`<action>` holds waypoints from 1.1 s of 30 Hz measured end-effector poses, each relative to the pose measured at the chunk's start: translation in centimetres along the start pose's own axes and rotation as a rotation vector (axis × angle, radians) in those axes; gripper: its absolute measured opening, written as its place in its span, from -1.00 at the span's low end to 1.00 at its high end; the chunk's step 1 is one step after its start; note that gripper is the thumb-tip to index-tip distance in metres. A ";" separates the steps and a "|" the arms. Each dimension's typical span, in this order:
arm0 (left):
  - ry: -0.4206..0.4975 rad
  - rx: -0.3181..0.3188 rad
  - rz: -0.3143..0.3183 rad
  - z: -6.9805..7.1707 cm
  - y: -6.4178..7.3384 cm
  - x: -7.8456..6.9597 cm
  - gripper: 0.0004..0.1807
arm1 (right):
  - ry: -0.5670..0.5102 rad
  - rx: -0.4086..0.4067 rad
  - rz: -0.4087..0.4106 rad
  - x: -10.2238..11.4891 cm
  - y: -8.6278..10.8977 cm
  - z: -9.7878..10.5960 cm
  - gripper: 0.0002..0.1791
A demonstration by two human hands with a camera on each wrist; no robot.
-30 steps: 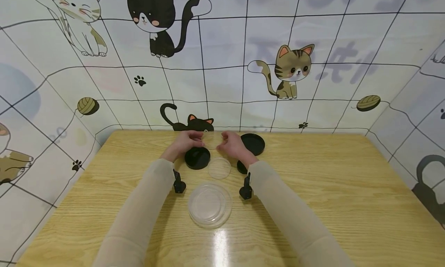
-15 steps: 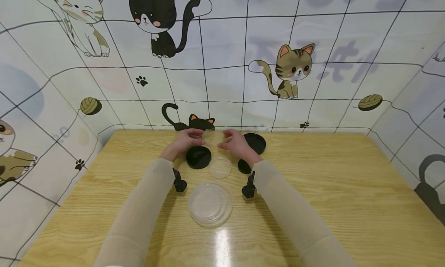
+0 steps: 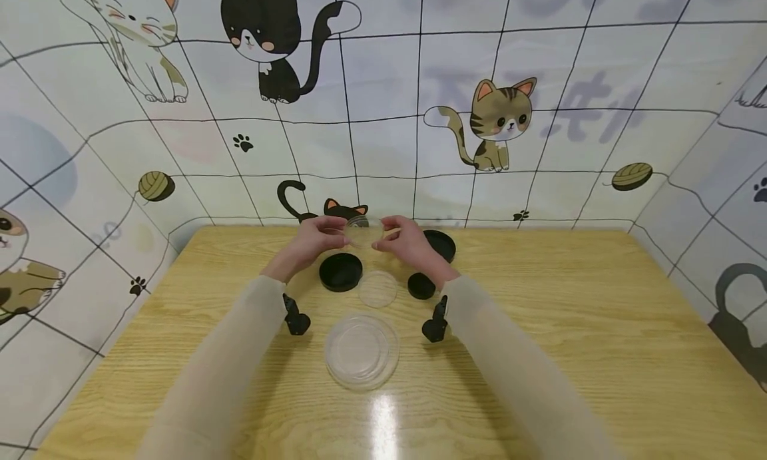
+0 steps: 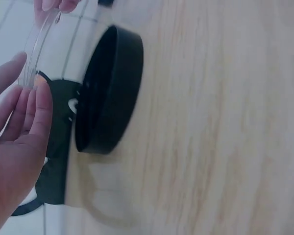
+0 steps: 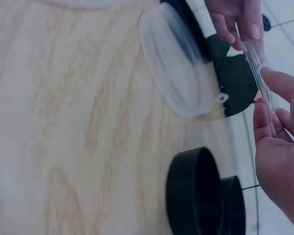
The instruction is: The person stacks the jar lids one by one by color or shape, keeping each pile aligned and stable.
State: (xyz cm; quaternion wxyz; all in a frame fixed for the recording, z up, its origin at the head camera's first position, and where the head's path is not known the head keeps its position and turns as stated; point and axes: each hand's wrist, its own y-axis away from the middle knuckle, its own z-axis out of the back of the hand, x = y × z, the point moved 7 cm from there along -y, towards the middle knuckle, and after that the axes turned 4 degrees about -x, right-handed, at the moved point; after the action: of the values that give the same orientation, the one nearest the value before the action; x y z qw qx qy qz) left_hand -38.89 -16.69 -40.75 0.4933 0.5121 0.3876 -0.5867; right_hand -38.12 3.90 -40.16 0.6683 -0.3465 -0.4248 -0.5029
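Observation:
A clear, shallow round plastic lid (image 3: 363, 232) is held up above the table's far edge, between my two hands. My left hand (image 3: 308, 243) pinches its left rim, thumb on one face and fingertips on the other, as the left wrist view shows. On the opposite rim my right hand (image 3: 412, 245) pinches it the same way, seen in the right wrist view. Below the left hand lies a round black lid (image 3: 340, 272), its hollow side up. A smaller black lid (image 3: 421, 286) sits under the right wrist, with a larger black lid (image 3: 441, 244) behind it, partly hidden by that hand.
A clear round lid (image 3: 377, 289) lies on the wooden table (image 3: 569, 327) between the black ones. Nearer me are larger clear round lids (image 3: 361, 351), seemingly stacked. A cat-printed sheet (image 3: 383, 140) rises right behind the table's far edge.
The clear lid between my hands has come up slightly and tilted, so its rim shows more plainly. My wrists have spread a little apart, uncovering the small black lid.

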 end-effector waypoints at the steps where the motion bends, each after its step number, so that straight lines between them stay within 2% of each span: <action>1: -0.010 -0.005 -0.008 0.0 0.3 -0.3 -0.41 | -0.009 0.002 0.006 0.3 0.2 0.1 -0.30; 4: -0.040 -0.014 -0.029 0.0 1.6 -1.2 -0.41 | -0.053 0.009 0.020 1.0 1.1 0.5 -0.33; 9: -0.059 -0.038 -0.033 -0.2 4.6 -2.3 -0.39 | -0.117 0.045 0.036 1.8 3.0 0.4 -0.35; 17: -0.063 -0.081 -0.044 -0.4 9.2 -3.7 -0.39 | -0.157 0.066 0.101 3.2 6.0 0.0 -0.36; 26: 0.022 -0.065 -0.042 -1.5 13.4 -3.3 -0.39 | -0.168 0.130 0.103 3.8 9.5 -0.6 -0.38; 33: 0.015 -0.069 -0.021 -2.3 15.9 -2.5 -0.39 | -0.156 0.173 0.120 3.7 11.7 -1.2 -0.38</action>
State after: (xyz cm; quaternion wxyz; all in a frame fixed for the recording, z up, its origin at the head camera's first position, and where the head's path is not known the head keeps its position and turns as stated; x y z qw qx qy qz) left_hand -22.87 -17.40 -37.90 0.5018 0.4948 0.4167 -0.5742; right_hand -26.05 4.39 -37.64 0.6896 -0.3503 -0.4958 -0.3950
